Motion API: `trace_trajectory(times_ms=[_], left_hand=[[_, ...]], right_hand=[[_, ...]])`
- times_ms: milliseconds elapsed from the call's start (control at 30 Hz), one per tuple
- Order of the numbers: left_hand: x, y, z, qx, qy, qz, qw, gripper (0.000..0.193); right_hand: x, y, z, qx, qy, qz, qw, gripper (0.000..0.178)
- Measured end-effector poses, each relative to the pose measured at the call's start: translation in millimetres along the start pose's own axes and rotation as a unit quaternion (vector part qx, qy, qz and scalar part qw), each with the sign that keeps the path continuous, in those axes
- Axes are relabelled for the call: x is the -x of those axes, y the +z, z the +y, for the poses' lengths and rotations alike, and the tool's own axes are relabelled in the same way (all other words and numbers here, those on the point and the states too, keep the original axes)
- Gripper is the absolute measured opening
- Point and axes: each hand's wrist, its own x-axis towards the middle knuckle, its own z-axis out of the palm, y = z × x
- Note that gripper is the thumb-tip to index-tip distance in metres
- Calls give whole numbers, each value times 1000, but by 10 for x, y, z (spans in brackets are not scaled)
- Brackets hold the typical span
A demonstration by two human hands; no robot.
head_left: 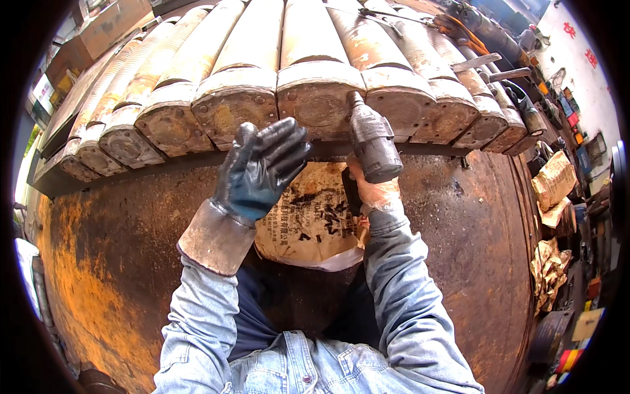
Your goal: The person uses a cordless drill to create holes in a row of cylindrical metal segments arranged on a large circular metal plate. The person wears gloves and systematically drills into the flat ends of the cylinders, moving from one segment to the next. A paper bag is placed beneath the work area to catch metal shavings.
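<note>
My right hand [379, 190] is wrapped round the handle of a dark, grimy impact wrench [375, 144]. The wrench's nose points away from me and meets the right edge of a rusty end plate [315, 98] on the middle cylinder; whether it sits on a bolt is too small to tell. To the left, my left hand [259, 171] wears a black and blue coated glove with a stained cuff. Its fingers are stretched out just in front of the neighbouring end plate [236, 105], with nothing held in them.
Several long rusty cylinders [246, 36] lie side by side on a dark beam [184, 161]. A stained, printed sack [302, 226] lies on the rusty floor plate [125, 262] between my legs. Crumpled brown paper [551, 272] and assorted parts line the right side. Metal bars [476, 62] jut out there.
</note>
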Motion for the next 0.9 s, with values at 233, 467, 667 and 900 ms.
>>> trace_trajectory(times_ms=[233,467,667,900], left_hand=[[50,-18,47,-3,22,-82,996,76],[10,134,-79,-52,73,-89,992,85],[-14,188,-141,-27,87,-84,992,81],[-21,122,-126,-4,84,-70,994,83]], right_hand=[[319,-426,-129,-470,289,17,834,21],[252,74,474,-407,137,20,903,36],[102,126,-145,-214,45,77,973,40],[-189,136,-69,-193,149,-11,970,43]])
